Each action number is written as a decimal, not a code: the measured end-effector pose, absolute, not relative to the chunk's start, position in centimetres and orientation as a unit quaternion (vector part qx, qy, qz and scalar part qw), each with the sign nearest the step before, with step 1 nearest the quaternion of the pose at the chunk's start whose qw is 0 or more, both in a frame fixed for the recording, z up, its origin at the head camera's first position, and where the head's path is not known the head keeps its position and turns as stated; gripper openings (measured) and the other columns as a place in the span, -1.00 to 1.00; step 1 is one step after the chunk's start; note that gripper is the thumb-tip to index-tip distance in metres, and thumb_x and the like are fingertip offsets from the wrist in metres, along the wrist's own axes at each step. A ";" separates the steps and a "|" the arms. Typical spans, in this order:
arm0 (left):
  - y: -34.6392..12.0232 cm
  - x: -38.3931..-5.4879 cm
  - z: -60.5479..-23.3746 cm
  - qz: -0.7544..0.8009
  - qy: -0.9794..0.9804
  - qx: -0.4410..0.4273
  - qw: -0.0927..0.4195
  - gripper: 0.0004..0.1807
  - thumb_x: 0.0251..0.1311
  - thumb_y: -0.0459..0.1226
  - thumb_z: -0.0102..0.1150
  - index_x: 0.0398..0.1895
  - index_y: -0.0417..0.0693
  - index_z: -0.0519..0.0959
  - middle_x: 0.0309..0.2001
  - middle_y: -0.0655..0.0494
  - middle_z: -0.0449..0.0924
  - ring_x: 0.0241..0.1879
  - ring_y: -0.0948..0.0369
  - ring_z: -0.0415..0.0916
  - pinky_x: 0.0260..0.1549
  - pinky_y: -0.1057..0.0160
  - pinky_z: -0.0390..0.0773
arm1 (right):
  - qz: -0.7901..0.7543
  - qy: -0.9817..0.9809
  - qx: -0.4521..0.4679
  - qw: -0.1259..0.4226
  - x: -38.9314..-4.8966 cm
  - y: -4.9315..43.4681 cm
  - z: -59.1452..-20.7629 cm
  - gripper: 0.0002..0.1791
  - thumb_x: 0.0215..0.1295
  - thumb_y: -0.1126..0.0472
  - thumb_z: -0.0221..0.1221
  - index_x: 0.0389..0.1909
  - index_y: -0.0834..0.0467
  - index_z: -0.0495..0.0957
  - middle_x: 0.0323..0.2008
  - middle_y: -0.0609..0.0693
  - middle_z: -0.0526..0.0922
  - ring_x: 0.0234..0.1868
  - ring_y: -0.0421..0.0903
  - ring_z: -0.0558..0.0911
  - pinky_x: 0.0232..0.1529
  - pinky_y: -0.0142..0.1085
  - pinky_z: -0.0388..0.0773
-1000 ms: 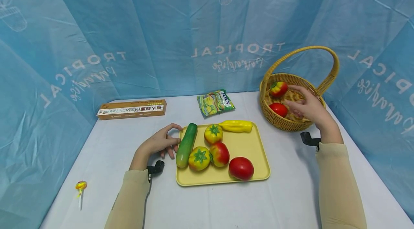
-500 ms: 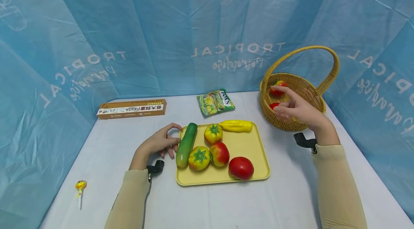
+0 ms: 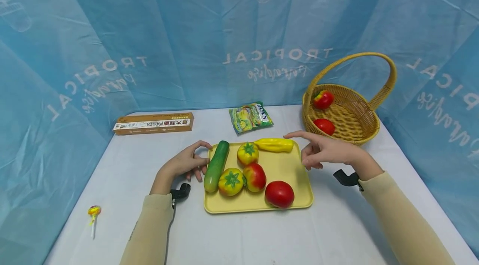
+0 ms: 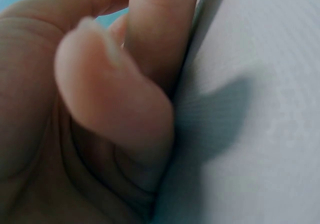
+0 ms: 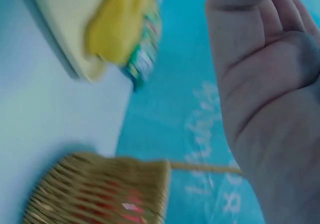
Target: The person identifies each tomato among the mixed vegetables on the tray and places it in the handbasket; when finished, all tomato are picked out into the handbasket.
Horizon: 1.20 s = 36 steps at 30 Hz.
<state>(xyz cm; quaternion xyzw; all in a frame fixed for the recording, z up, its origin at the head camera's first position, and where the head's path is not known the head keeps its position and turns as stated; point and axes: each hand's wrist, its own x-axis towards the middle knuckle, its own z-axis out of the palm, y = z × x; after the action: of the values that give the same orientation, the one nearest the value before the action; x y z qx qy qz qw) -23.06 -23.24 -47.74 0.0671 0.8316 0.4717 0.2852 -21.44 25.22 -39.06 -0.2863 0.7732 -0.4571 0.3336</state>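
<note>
In the head view my left hand (image 3: 186, 162) rests at the left rim of a yellow tray (image 3: 243, 206), fingers loosely bent, beside a green cucumber (image 3: 217, 167). Its thumb and fingers fill much of the left wrist view, close to the white cloth. My right hand (image 3: 323, 149) hovers by the tray's right rim, forefinger stretched toward a yellow pepper-like piece (image 3: 275, 144) and holding nothing. Also on the tray are yellow-red fruits with green leafy tops (image 3: 231, 182), one redder fruit (image 3: 255, 177) among them, and a round red fruit (image 3: 280, 194).
At the back right stands a wicker basket (image 3: 359, 125) with a tall handle; inside are a red-yellow fruit (image 3: 323, 100) and a red one (image 3: 324, 126). A green packet (image 3: 250, 117) and a pasta box (image 3: 153, 124) lie along the back. A lollipop (image 3: 94, 219) lies front left.
My right hand has come out of the basket and moved left and toward me, to the tray's right side. Both basket fruits now show fully. The left hand has stayed put.
</note>
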 end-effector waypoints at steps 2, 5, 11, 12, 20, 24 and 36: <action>-23.3 -23.1 -47.7 0.473 0.831 0.068 0.284 -0.47 0.49 -0.17 0.16 0.44 0.18 0.29 -0.45 0.00 0.75 -0.61 0.12 0.73 -0.72 0.33 0.51 | -0.449 0.764 -0.291 0.360 -20.8 24.6 -39.7 -0.18 0.50 0.23 0.24 0.64 -0.19 0.11 -0.35 0.35 0.65 -0.51 0.10 0.51 -0.41 -0.21 0.58; -23.2 -23.2 -47.7 0.474 0.831 0.066 0.283 -0.47 0.49 -0.16 0.17 0.44 0.19 0.29 -0.45 0.00 0.75 -0.61 0.13 0.73 -0.71 0.32 0.52 | -0.447 0.747 -0.298 0.392 -20.0 23.9 -40.9 -0.19 0.50 0.23 0.24 0.65 -0.14 0.11 -0.36 0.39 0.62 -0.53 -0.09 0.48 -0.42 -0.31 0.55; -23.1 -23.2 -47.6 0.475 0.832 0.063 0.282 -0.48 0.49 -0.16 0.16 0.44 0.19 0.29 -0.45 0.00 0.75 -0.62 0.14 0.72 -0.72 0.33 0.51 | -0.455 0.721 -0.300 0.428 -19.0 23.1 -43.0 -0.17 0.51 0.27 0.22 0.68 0.03 0.06 -0.45 0.32 0.54 -0.54 -0.22 0.45 -0.44 -0.43 0.48; -23.2 -23.2 -47.6 0.474 0.832 0.064 0.282 -0.47 0.49 -0.16 0.16 0.44 0.18 0.28 -0.45 0.01 0.75 -0.62 0.15 0.72 -0.72 0.34 0.51 | -0.455 0.719 -0.300 0.431 -18.9 23.1 -43.3 -0.17 0.50 0.26 0.22 0.68 0.04 0.06 -0.47 0.27 0.55 -0.54 -0.22 0.45 -0.44 -0.43 0.48; -23.2 -22.9 -47.5 0.474 0.831 0.068 0.283 -0.43 0.50 -0.14 0.18 0.48 0.13 0.26 -0.43 -0.02 0.76 -0.61 0.14 0.72 -0.72 0.33 0.51 | -0.435 0.713 -0.317 0.449 -18.4 22.6 -44.0 -0.17 0.46 0.20 0.29 0.64 0.08 0.13 -0.48 0.32 0.54 -0.55 -0.23 0.45 -0.42 -0.45 0.46; -23.1 -22.9 -47.5 0.472 0.832 0.068 0.282 -0.43 0.50 -0.14 0.18 0.49 0.13 0.26 -0.43 -0.02 0.76 -0.61 0.14 0.72 -0.72 0.32 0.52 | -0.427 0.714 -0.313 0.458 -18.4 22.5 -44.3 -0.16 0.44 0.18 0.32 0.64 0.01 0.15 -0.51 0.26 0.56 -0.57 -0.24 0.44 -0.45 -0.45 0.45; -23.3 -23.0 -47.8 0.477 0.830 0.064 0.283 -0.47 0.48 -0.17 0.17 0.44 0.17 0.28 -0.46 0.00 0.75 -0.61 0.12 0.73 -0.72 0.31 0.52 | -0.412 0.729 -0.302 0.455 -18.3 22.1 -45.2 -0.22 0.41 0.04 0.37 0.56 -0.27 0.26 -0.53 -0.12 0.60 -0.57 -0.22 0.48 -0.43 -0.45 0.49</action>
<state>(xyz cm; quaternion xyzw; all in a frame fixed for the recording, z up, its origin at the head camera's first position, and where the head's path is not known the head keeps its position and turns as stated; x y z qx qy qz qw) -23.00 -23.26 -47.76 0.0635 0.8300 0.4766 0.2827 -18.29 22.05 -45.23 -0.3025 0.7292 -0.4117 0.4553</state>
